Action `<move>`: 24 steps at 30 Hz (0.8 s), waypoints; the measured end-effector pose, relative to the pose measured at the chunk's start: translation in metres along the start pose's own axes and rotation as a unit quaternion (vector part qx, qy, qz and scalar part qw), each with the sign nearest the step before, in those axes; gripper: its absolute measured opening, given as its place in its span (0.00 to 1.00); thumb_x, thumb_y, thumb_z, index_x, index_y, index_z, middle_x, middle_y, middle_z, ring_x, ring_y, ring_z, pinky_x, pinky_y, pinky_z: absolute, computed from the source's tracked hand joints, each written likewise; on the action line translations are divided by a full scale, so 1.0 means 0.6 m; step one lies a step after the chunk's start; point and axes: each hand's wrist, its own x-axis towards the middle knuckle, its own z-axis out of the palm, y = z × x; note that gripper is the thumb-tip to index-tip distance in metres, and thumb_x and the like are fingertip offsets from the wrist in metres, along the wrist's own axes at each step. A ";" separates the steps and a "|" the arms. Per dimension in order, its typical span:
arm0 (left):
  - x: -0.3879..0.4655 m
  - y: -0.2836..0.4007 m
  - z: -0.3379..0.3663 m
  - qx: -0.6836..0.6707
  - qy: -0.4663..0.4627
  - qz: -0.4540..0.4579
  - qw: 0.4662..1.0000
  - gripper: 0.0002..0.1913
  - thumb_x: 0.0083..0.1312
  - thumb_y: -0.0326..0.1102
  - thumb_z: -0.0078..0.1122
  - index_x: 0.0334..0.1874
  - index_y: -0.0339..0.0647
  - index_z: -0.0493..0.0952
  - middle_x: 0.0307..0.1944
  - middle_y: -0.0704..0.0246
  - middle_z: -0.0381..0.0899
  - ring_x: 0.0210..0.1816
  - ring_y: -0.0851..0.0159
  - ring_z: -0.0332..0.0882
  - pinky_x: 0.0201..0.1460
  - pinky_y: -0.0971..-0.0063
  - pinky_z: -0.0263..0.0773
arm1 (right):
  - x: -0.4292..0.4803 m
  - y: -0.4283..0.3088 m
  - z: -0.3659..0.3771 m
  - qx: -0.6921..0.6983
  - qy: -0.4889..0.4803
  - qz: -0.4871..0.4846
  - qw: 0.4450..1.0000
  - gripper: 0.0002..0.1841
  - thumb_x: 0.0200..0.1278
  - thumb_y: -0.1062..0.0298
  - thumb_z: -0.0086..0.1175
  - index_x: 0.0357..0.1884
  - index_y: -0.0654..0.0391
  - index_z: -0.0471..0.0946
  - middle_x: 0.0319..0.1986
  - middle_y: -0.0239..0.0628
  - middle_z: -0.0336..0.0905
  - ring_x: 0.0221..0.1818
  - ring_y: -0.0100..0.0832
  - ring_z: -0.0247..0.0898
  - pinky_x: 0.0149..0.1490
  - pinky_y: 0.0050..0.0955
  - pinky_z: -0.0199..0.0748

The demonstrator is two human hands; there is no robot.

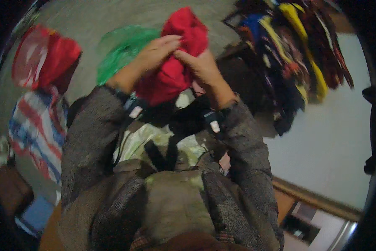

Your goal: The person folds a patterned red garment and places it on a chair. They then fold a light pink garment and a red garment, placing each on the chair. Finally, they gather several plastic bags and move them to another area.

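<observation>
A red cloth item (pixel 188 28), crumpled, is held up between both hands at the top middle of the head view. My left hand (pixel 153 51) lies against its left side, with fingertips on the cloth. On its right side my right hand (pixel 200 67) grips it, the thumb across the front. More of the red fabric hangs down towards my lap. Behind my left wrist lies a green translucent plastic bag (pixel 122 50). A pale rounded thing (pixel 185 98) shows just under the red cloth; what it is I cannot tell.
A red plastic bag (pixel 54 59) and a striped red, white and blue woven bag (pixel 39 128) stand at the left. At the upper right, a pile of mixed clothes or fabric (pixel 282 56) lies partly over the edge of a white surface (pixel 323 141). Grey floor (pixel 87 18) shows beyond.
</observation>
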 end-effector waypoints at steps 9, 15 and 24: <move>0.028 -0.058 -0.082 -0.110 0.036 -0.058 0.991 0.23 0.73 0.48 0.44 0.59 0.36 0.70 0.41 0.70 0.77 0.35 0.75 0.72 0.40 0.81 0.68 | -0.140 -0.138 -0.104 -0.034 0.240 -0.176 0.954 0.20 0.48 0.72 0.65 0.46 0.58 0.76 0.38 0.31 0.79 0.38 0.27 0.76 0.46 0.29 0.75; 0.040 -0.142 -0.138 -0.078 0.032 -0.111 0.990 0.23 0.71 0.49 0.48 0.59 0.38 0.71 0.41 0.70 0.77 0.33 0.77 0.68 0.36 0.83 0.65 | -0.409 -0.322 -0.136 -0.011 0.401 -0.180 0.898 0.16 0.50 0.66 0.65 0.40 0.64 0.80 0.36 0.39 0.81 0.36 0.35 0.78 0.46 0.35 0.77; 0.072 -0.248 -0.203 -0.038 0.043 -0.187 0.981 0.20 0.68 0.46 0.54 0.56 0.41 0.73 0.42 0.68 0.76 0.32 0.75 0.69 0.33 0.82 0.65 | -0.760 -0.452 -0.060 -0.128 0.595 -0.221 0.762 0.15 0.54 0.66 0.62 0.42 0.64 0.79 0.37 0.39 0.81 0.36 0.33 0.78 0.45 0.32 0.77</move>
